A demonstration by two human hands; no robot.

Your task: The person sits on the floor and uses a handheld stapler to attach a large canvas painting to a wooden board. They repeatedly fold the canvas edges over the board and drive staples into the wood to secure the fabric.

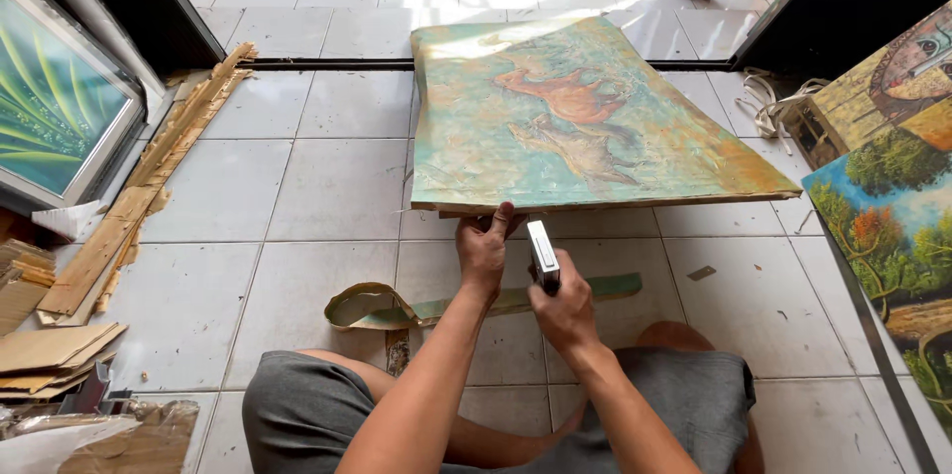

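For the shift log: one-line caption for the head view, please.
Seated on white floor tiles, left hand grips horse painting; right hand holds stapler at its edge.

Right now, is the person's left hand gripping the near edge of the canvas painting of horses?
Yes, the left hand clasps the near edge of the horse painting, while the right hand holds a silvery metal tool beside it.

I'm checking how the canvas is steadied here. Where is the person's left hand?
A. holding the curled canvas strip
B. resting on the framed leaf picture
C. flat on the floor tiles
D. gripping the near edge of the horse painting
D: the left hand clasps the near edge of the horse painting, with the thumb tip on its top face, while the right hand holds a staple gun just beside it.
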